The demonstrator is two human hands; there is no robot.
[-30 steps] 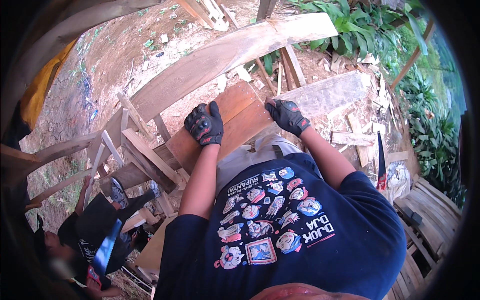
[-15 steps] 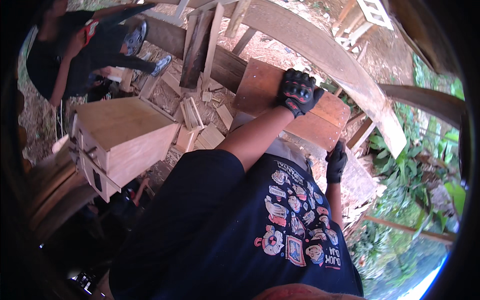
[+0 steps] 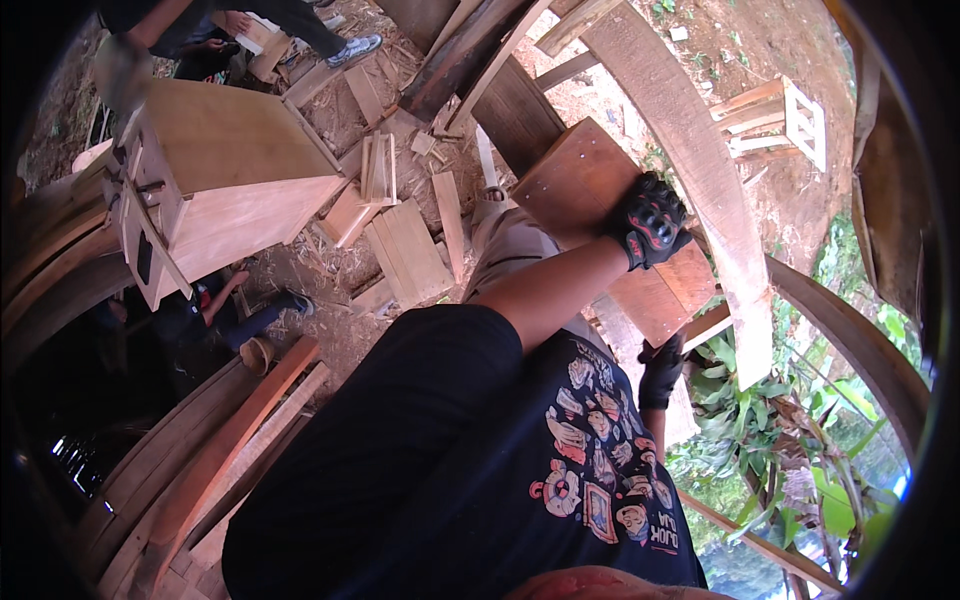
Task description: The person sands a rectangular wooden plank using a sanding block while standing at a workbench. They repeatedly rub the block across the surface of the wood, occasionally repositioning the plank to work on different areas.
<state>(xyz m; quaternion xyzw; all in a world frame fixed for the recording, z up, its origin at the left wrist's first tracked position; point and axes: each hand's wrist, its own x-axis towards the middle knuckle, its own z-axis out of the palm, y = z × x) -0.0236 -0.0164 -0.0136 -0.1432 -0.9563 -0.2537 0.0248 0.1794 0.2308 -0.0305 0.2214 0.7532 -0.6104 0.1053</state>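
A reddish-brown wooden panel [image 3: 578, 180] with a seam and small nail heads along its edges lies tilted in front of me, over my legs. My left hand [image 3: 655, 222], in a black glove with hard knuckle guards, is closed and pressed on the panel near its far edge. Its fingertips are hidden, so what they grip does not show. At the panel's near right corner, my gloved right hand [image 3: 662, 372] is closed around the edge, partly in shadow.
A large plywood box [image 3: 240, 150] stands at left. A long curved plank [image 3: 690, 130] crosses beyond the panel. Board offcuts [image 3: 410, 250] and shavings litter the ground. Other people are at upper left and at left, by stacked planks [image 3: 230, 450]. A small wooden frame [image 3: 800, 125] sits far right.
My view has turned, so the scene sits rotated and shifted. My left hand stays on the panel, seemingly slightly nearer its right end. My right hand still holds the corner.
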